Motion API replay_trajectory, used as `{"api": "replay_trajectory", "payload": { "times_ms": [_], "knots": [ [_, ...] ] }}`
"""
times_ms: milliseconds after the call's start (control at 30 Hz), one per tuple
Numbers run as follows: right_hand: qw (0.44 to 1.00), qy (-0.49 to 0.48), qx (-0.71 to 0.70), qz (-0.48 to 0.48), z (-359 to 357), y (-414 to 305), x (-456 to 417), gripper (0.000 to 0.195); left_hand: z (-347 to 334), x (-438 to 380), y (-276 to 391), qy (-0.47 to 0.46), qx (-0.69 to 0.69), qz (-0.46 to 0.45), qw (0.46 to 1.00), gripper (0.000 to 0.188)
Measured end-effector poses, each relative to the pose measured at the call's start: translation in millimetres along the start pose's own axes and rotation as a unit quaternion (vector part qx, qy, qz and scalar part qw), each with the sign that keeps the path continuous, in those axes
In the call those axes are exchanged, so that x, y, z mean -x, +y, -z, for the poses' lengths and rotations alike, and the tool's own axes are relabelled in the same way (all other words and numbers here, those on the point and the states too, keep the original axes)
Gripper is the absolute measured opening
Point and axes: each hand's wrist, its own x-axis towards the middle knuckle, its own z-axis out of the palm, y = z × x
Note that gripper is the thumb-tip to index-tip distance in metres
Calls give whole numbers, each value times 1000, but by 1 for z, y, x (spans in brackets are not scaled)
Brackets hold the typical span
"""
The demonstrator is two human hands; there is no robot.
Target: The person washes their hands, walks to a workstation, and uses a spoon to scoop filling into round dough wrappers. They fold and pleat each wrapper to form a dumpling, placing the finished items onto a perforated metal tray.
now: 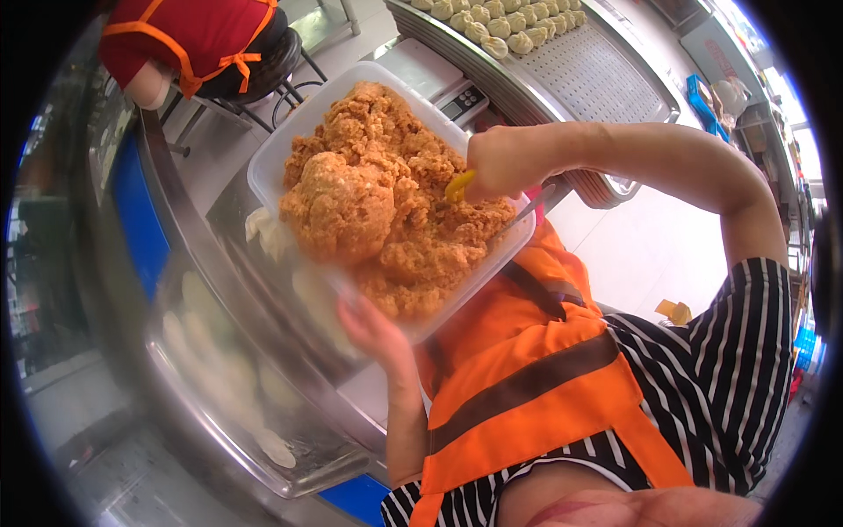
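A translucent plastic tub (267, 148) full of orange-brown minced filling (349, 204) is tilted in front of my orange apron. My left hand (374, 332), slightly blurred, grips its near-left rim. Over the right side of the filling, my right hand (504, 161) is closed around a yellow handle (459, 186); the fist hides most of it. A thin metal strip (535, 203), perhaps a spatula, pokes over the tub's right rim. Whether it belongs to the yellow handle cannot be told. Pale dough (263, 230) shows beside the tub's left edge.
A digital scale (454, 105) stands behind the tub. Beyond it, rows of pleated buns (500, 26) sit on a perforated tray (586, 79) atop stacked trays. More dough (224, 375) lies on the metal worktop (316, 454) at left. A person in red (191, 39) is at upper left.
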Motion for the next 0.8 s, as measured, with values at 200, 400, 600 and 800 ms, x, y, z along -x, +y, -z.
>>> {"api": "replay_trajectory", "payload": {
  "times_ms": [200,400,600,800],
  "knots": [
    [982,9,-159,-99,-50,18,-32,24,-1,-4,-10,1,-17,-7,1000,39],
    [990,70,83,85,-30,-3,67,18,1,-3,-8,10,-15,8,1000,38],
    [988,82,116,57,-4,9,32,25,-1,-1,-4,5,0,11,1000,38],
    [926,-93,-348,-114,26,31,-34,23,-2,0,-2,13,1,7,1000,39]
  ]
}}
